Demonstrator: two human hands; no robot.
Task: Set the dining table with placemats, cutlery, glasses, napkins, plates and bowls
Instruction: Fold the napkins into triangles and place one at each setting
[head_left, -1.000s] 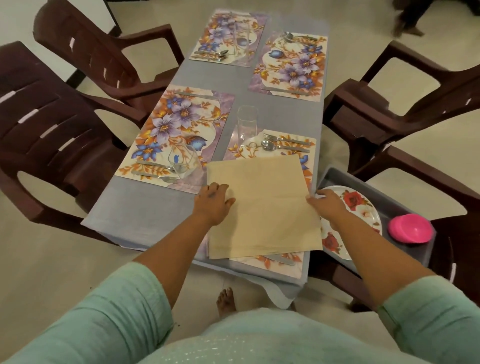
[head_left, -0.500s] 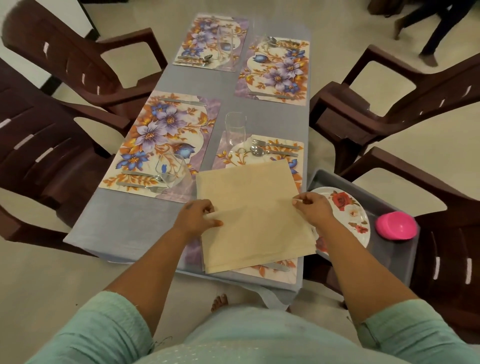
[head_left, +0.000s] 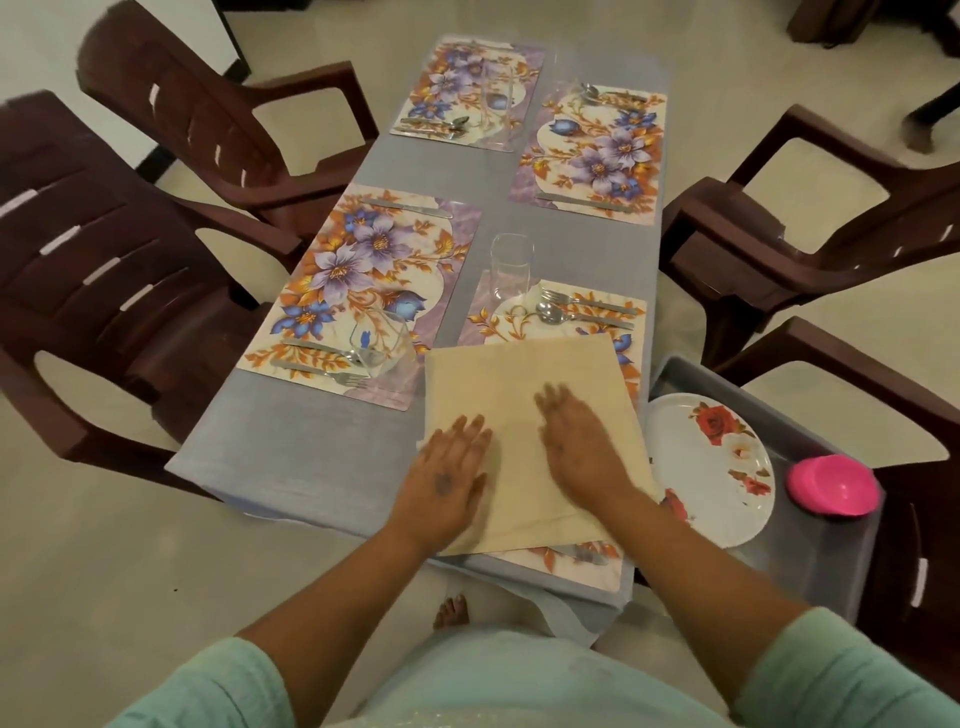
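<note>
Presently the left hand (head_left: 451, 480) and right hand (head_left: 582, 447) lie spread flat on the napkin (head_left: 524, 395) at the tabletop's near right corner. Smooth outward evenly, keeping clear of the fork (head_left: 587, 300).

Soft, even indoor light; wide-angle bending at edges, slight motion blur.

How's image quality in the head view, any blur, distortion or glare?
Head view: the right hand is smeared at the fingers by motion blur, while the left hand and napkin are sharper; wide-angle distortion bows the chairs at the edges; lighting is soft and even, with no harsh glare, though the clear glass reads faint against the tablecloth.
</note>
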